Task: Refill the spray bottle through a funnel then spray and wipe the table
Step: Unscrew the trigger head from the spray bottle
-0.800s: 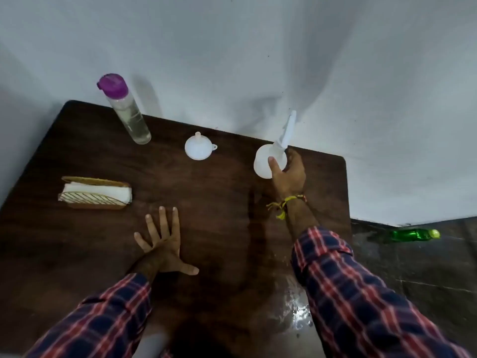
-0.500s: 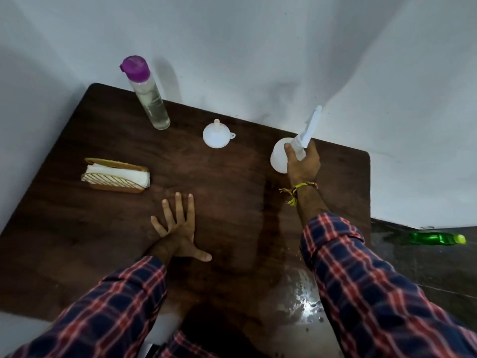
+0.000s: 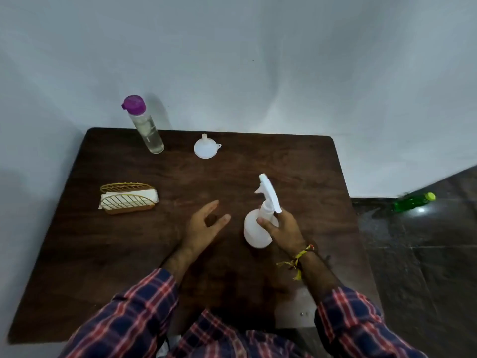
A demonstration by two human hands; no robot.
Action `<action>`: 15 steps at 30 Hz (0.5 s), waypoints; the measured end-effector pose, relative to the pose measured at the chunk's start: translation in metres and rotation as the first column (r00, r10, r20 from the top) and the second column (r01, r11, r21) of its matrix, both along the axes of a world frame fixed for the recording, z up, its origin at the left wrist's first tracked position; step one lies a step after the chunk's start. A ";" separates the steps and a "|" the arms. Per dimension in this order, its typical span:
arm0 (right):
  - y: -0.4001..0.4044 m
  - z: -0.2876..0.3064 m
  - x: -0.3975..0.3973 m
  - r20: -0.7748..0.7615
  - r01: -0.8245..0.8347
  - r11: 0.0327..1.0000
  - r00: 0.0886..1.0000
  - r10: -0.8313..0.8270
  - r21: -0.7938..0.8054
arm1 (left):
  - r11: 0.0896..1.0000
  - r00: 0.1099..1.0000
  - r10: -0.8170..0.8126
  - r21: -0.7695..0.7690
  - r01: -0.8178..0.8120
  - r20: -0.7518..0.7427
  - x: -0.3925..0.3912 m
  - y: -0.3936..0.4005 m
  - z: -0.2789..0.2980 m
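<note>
Dim, cool, soft indoor light; the whole frame is slightly soft. A glare spot shines on the dark floor (image 3: 423, 210) at right. Wide-angle bending curves the table (image 3: 103, 254) edges and wall (image 3: 258, 60).

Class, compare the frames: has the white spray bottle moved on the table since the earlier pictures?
Yes. The right hand has brought the spray bottle from the far edge, level with the funnel, toward the person, well nearer than the funnel.

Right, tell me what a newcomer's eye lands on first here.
First, the white spray bottle near the middle of the dark wooden table, with the right hand in a grip around its neck and the left hand open beside it. Next, the clear bottle with a purple cap at the table's far edge, with a white funnel beside it.
</note>
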State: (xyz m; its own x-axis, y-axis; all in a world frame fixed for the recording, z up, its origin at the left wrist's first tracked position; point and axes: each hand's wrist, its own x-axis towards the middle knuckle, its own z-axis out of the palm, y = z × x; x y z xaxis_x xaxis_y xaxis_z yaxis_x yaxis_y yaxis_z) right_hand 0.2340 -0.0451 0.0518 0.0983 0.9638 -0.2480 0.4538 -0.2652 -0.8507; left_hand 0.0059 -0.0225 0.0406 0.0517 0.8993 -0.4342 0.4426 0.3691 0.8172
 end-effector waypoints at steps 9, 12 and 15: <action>-0.022 0.057 -0.023 -0.298 -0.439 0.898 0.856 0.422 0.011 | 0.973 0.890 -0.215 0.165 0.161 0.401 0.018 -0.017 0.090; -0.017 0.077 -0.028 -0.343 -0.542 0.841 0.791 0.506 -0.008 | 0.983 0.884 -0.150 0.161 0.086 0.444 0.012 -0.019 0.101; -0.018 0.086 -0.029 -0.441 -0.434 0.901 0.809 0.390 0.002 | 0.988 0.844 -0.083 0.156 -0.001 0.530 0.008 -0.016 0.109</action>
State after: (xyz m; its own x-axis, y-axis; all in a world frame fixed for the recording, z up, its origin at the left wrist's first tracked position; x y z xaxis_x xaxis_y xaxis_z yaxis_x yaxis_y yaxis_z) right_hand 0.2048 -0.0633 0.1381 -0.4371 0.8597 -0.2645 0.1435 -0.2236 -0.9641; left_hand 0.0137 -0.0386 0.1497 0.2759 0.9414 -0.1942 -0.0649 0.2199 0.9734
